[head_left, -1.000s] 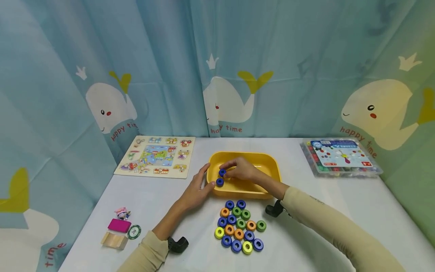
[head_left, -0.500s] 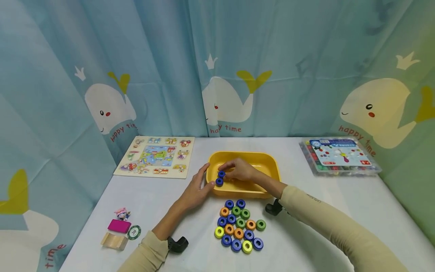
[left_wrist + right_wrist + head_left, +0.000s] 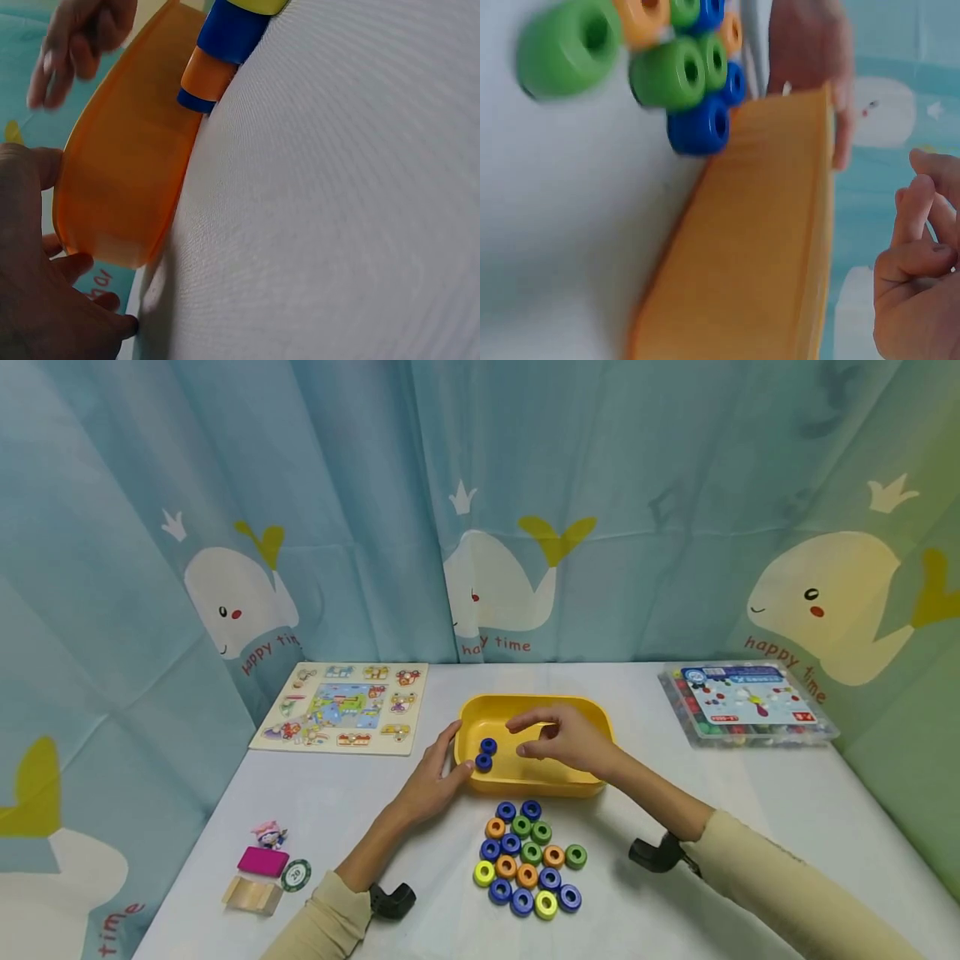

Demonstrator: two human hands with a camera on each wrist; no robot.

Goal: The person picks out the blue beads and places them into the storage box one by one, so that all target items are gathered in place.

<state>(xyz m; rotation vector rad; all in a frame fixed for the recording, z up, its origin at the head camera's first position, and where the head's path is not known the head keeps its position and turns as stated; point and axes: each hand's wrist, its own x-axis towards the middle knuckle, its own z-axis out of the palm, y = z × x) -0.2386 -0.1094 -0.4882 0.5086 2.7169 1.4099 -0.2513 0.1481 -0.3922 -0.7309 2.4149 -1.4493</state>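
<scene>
A yellow tray [image 3: 555,787] stands in the middle of the table, with two blue rings inside near its left end, a farther ring [image 3: 488,746] and a nearer ring [image 3: 483,763]. My left hand [image 3: 431,781] grips the tray's left end, thumb at the front rim and fingers along the side; the left wrist view shows this hand [image 3: 37,262] at the tray wall [image 3: 127,165]. Above the tray, my right hand [image 3: 566,739] holds nothing, its thumb and index finger apart. The right wrist view shows that hand [image 3: 922,262] beside the tray rim.
In front of the tray lies a cluster of blue, green, orange and yellow rings [image 3: 527,877]. A picture puzzle board [image 3: 345,710] is at back left, a clear plastic case [image 3: 750,706] at back right. A figurine [image 3: 270,835], magenta block [image 3: 263,861], chip [image 3: 296,875] and wooden piece [image 3: 252,895] lie left.
My right hand has let go of the farther blue ring, which now lies in the tray, and has moved up and right with its fingers spread. The left hand has stayed put.
</scene>
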